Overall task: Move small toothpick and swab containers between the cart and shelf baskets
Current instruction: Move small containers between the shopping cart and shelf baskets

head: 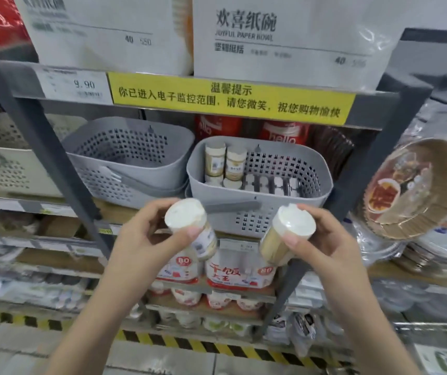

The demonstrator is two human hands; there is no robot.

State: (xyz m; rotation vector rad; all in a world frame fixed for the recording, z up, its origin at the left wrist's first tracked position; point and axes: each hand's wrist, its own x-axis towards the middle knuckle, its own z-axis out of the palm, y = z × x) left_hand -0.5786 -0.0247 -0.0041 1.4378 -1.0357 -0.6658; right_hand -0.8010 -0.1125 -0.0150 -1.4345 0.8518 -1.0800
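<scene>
Holding 1 small tub in each hand, the person stands in front of the shelf. The left hand [146,234] grips a white-capped container [189,228] with fingers curled round it, and the right hand [322,239] grips another container [287,236] full of pale sticks, the same way. Both tubs are tipped, with their caps toward the person, just in front of the right grey basket [260,196]. That basket already has a few tubs [225,166] standing at its back left corner. I think a tub could bump the basket's front wall or its handle if it goes in too low, and then it might slip out and fall to the floor. Putting 2 in at once could also knock over the standing tubs. The left grey basket [127,169] has only a little white fork [110,173] in it that I can see. A loose cap could pop off, but I cannot tell how tight they are.
</scene>
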